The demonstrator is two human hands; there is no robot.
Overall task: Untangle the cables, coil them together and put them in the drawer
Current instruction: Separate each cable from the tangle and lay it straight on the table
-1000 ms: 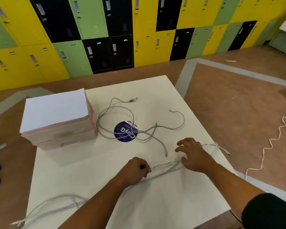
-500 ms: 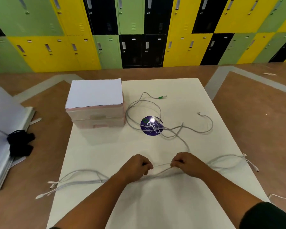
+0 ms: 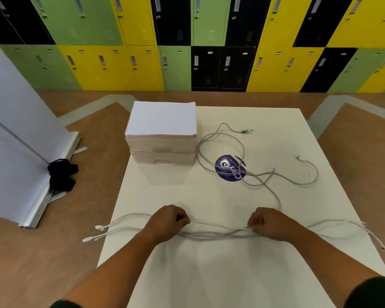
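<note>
White table (image 3: pixel 209 276) | left hand (image 3: pixel 168 223), right hand (image 3: pixel 268 224): fingers pinching one cable bundle (image 3: pixel 218 234) | one grey tangle (image 3: pixel 272 172) beyond

**Colour key.** Along the far wall we see lockers (image 3: pixel 187 41) in a patchwork of yellow, light green and black doors. The floor (image 3: pixel 31 252) is brown, crossed by grey bands. The table (image 3: pixel 209 281) is plain cream-white, with a round dark-blue sticker (image 3: pixel 230 168) lettered in white. The drawer unit (image 3: pixel 162 152) is pale pink with a white top. We distinguish the grey cable (image 3: pixel 300 184), tipped by a green plug (image 3: pixel 244 131), from the white cables (image 3: pixel 218 234) nearer us. At left, a black bundle (image 3: pixel 61 174) lies against a pale lilac panel (image 3: pixel 13 130).
</note>
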